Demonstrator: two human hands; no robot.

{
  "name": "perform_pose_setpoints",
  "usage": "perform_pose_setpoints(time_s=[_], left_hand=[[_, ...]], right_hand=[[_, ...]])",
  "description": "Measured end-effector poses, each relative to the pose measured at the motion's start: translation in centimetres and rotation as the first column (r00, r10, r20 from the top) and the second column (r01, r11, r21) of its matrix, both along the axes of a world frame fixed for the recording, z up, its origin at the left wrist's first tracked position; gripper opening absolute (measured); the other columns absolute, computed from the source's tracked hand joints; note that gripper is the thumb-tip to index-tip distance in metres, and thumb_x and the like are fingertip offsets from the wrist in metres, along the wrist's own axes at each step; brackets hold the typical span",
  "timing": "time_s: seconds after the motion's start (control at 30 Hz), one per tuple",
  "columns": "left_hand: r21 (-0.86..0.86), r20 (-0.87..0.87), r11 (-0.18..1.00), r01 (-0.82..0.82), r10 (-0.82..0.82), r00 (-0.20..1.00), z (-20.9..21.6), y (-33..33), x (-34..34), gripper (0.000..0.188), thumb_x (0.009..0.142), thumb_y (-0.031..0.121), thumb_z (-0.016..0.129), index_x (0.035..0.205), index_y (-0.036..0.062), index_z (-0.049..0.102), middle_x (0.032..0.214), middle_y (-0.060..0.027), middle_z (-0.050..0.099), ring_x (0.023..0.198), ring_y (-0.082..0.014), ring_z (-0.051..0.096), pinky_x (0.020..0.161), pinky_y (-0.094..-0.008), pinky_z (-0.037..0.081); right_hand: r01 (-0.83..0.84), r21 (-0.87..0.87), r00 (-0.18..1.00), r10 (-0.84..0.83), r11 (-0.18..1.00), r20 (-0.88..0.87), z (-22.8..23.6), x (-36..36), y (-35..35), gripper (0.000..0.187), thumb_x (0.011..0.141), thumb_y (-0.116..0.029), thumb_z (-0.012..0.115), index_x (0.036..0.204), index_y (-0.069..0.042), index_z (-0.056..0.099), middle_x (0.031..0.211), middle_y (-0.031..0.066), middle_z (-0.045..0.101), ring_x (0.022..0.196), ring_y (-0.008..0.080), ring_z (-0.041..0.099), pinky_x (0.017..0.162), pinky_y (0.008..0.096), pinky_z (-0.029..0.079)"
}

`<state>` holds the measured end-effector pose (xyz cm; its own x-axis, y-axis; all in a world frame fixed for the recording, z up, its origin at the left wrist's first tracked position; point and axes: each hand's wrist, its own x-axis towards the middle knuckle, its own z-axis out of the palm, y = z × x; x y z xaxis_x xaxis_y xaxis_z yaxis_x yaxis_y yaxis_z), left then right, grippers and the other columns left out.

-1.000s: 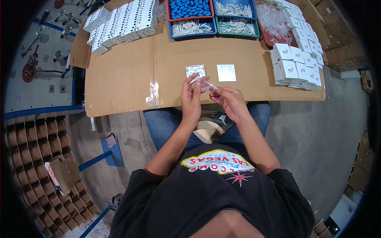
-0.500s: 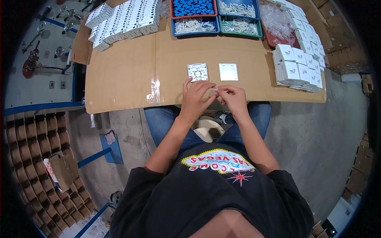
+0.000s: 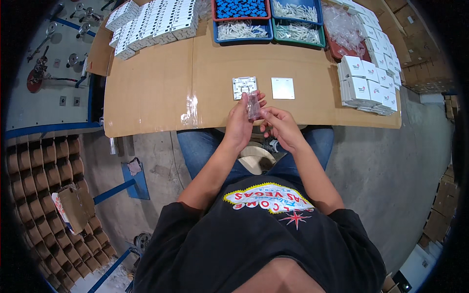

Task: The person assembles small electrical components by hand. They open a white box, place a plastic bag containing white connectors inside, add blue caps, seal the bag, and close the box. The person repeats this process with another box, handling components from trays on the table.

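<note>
Over the table's near edge, my left hand (image 3: 238, 124) holds a small clear plastic bag (image 3: 253, 106) between thumb and fingers, its flat side facing up. Whatever may be inside the bag is too small to make out. My right hand (image 3: 285, 129) has its thumb and forefinger pinched at the bag's lower right edge. Just beyond the hands lies a white square base with moulded fittings (image 3: 244, 86). A plain white square plate (image 3: 283, 88) rests to the right of it, a short gap apart.
Rows of white boxes (image 3: 156, 24) line the table's far left. Trays at the back hold blue parts (image 3: 243, 8) and white plugs (image 3: 244, 31). Clear bags (image 3: 343, 30) fill a red tray at the right, beside stacked white boxes (image 3: 364, 85). Cardboard (image 3: 151, 88) covers the table.
My left hand has turned, thumb now uppermost, and the clear bag shows flat in it. The right hand has shifted slightly left and down. The base and plate stay in place.
</note>
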<state>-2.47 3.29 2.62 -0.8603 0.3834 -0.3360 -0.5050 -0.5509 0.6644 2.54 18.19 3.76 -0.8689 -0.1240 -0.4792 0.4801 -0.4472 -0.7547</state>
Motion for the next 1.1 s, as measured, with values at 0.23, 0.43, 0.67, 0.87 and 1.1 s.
perform_pose_setpoints(time_s=[0.23, 0.43, 0.67, 0.87, 1.1], left_hand=[[0.017, 0.008, 1.000, 0.025, -0.025, 1.000, 0.0, -0.6, -0.2, 0.059, 0.104, 0.052, 0.050, 0.137, 0.0034, 0.055, 0.132, -0.0102, 0.063, 0.120, -0.0216, 0.059, 0.100, -0.0393, 0.046], [0.070, 0.028, 0.997, 0.042, -0.044, 0.999, -0.3, -1.0, -0.5, 0.058, 0.106, 0.052, 0.044, 0.143, 0.0075, 0.049, 0.135, -0.0065, 0.059, 0.124, -0.0219, 0.056, 0.102, -0.0382, 0.047], [0.141, 0.064, 0.989, 0.035, -0.045, 0.997, -0.5, -1.2, -0.6, 0.057, 0.105, 0.051, 0.047, 0.145, 0.0093, 0.048, 0.137, -0.0041, 0.058, 0.123, -0.0210, 0.056, 0.101, -0.0359, 0.050], [0.178, 0.106, 0.984, 0.023, -0.043, 0.993, -1.2, -1.3, -1.4, 0.060, 0.104, 0.051, 0.051, 0.145, 0.0074, 0.049, 0.137, -0.0041, 0.058, 0.123, -0.0193, 0.056, 0.095, -0.0334, 0.049], [0.497, 0.240, 0.866, 0.053, -0.196, 0.951, -7.9, -6.5, -5.9, 0.049, 0.104, 0.044, 0.053, 0.137, 0.0077, 0.055, 0.120, -0.0037, 0.066, 0.106, -0.0203, 0.063, 0.093, -0.0407, 0.053]], right_hand=[[0.008, -0.023, 1.000, -0.008, 1.000, 0.011, -0.4, 0.0, -0.1, 0.019, 0.101, -0.025, 0.064, 0.105, -0.007, 0.066, 0.098, 0.0014, 0.070, 0.071, 0.0064, 0.058, 0.057, 0.0232, 0.046], [-0.062, -0.123, 0.998, 0.064, 0.990, 0.017, -0.5, -0.2, -0.2, 0.019, 0.100, -0.025, 0.064, 0.107, -0.007, 0.067, 0.104, 0.0050, 0.072, 0.070, 0.0062, 0.058, 0.055, 0.0218, 0.045], [-0.033, -0.266, 0.996, 0.053, 0.963, 0.067, -1.2, -0.4, -1.1, 0.017, 0.099, -0.024, 0.067, 0.104, -0.008, 0.068, 0.101, 0.0042, 0.073, 0.069, 0.0047, 0.058, 0.054, 0.0214, 0.044], [-0.091, -0.152, 0.995, 0.095, 0.984, 0.018, -1.0, -0.8, -1.0, 0.018, 0.098, -0.023, 0.066, 0.107, -0.007, 0.068, 0.102, 0.0051, 0.073, 0.070, 0.0060, 0.059, 0.053, 0.0220, 0.045], [-0.055, 0.198, 0.998, 0.051, 0.979, 0.024, -2.5, -3.3, 3.2, 0.022, 0.102, -0.022, 0.061, 0.110, -0.003, 0.067, 0.103, 0.0077, 0.072, 0.080, 0.0135, 0.067, 0.064, 0.0270, 0.057]])
